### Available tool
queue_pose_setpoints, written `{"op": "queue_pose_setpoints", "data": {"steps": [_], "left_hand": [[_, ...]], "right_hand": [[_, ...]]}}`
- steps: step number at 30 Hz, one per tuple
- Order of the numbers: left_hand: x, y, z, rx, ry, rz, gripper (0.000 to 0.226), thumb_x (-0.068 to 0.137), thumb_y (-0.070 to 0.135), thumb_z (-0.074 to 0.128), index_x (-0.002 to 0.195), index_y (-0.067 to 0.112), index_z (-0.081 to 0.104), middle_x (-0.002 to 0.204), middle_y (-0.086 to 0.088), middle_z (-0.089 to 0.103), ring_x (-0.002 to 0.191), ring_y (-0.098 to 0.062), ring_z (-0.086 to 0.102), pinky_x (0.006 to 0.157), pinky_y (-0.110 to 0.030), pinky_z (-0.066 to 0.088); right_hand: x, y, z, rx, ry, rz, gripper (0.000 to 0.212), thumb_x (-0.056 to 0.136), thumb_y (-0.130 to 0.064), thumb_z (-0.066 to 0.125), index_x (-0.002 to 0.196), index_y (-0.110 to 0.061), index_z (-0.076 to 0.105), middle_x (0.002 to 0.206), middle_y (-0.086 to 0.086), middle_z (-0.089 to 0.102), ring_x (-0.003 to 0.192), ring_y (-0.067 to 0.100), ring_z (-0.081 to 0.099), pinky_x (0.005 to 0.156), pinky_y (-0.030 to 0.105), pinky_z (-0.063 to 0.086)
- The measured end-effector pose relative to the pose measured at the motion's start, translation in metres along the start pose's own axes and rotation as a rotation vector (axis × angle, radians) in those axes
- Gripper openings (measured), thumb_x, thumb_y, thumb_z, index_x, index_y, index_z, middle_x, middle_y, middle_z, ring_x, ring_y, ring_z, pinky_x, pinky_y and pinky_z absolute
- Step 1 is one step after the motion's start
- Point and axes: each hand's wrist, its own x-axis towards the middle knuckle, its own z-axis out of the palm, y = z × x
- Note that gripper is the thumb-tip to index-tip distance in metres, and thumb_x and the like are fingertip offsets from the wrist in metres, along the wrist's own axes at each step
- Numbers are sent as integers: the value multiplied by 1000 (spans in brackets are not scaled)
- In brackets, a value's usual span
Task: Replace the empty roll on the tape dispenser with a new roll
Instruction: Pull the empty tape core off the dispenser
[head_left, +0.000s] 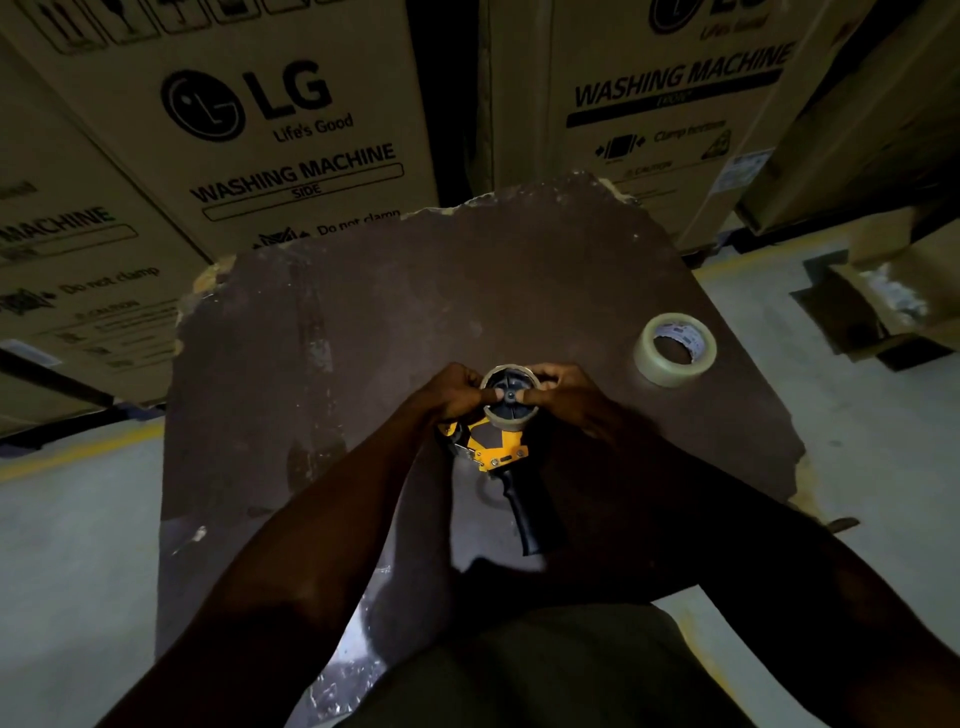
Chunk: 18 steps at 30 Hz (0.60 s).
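Empty roll is sitting on the hub of the yellow tape dispenser, mid-table, black handle pointing toward the person. Left hand and right hand are both gripping the roll's rim, thumbs pressing near the hub. New roll is lying flat near the right edge of the brown table.

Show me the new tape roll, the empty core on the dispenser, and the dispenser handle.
new tape roll (655, 364): head view, on its pale outer band.
empty core (509, 417): head view, on its near rim.
dispenser handle (525, 514): head view, mid-length of the black grip.
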Motion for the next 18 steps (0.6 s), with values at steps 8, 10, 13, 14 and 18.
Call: {"op": "queue_pose_setpoints", "data": {"steps": [8, 10, 13, 14, 18], "left_hand": [[-2, 4, 1, 31, -4, -33, 32, 89, 31, 70, 89, -1, 72, 67, -8, 69, 53, -16, 61, 52, -23, 46], [-3, 6, 0, 60, 10, -27, 31, 88, 33, 70, 84, 2, 72, 66, -7, 69, 55, -16, 62, 57, -26, 48], [-3, 7, 1, 58, 16, -46, 34, 86, 33, 71, 87, 0, 73, 72, -12, 71, 61, -20, 64, 64, -32, 50], [-3, 8, 1, 57, 14, -55, 35, 84, 34, 71, 88, 0, 73, 73, -13, 72, 62, -21, 64, 64, -33, 50], [-4, 9, 1, 95, 13, -48, 40, 80, 41, 69, 86, 1, 74, 73, -15, 72, 61, -22, 63, 64, -33, 48]], "right_hand": [[2, -1, 1, -62, 28, -24, 40, 77, -13, 83, 115, -10, 69, 111, 11, 74, 104, 28, 71, 96, 46, 57], [1, -4, 2, -86, 29, -33, 40, 79, -11, 81, 117, -8, 68, 113, 12, 74, 105, 28, 70, 94, 42, 57], [1, -5, 2, -112, 47, -45, 40, 79, -10, 81, 117, -7, 67, 112, 14, 73, 106, 32, 69, 95, 45, 56], [2, -5, 3, -121, 49, -46, 40, 78, -11, 82, 116, -8, 68, 112, 14, 73, 106, 32, 69, 95, 47, 56], [6, -1, 3, -141, 50, -55, 39, 75, -16, 82, 112, -13, 69, 108, 9, 75, 101, 28, 71, 94, 52, 56]]}}
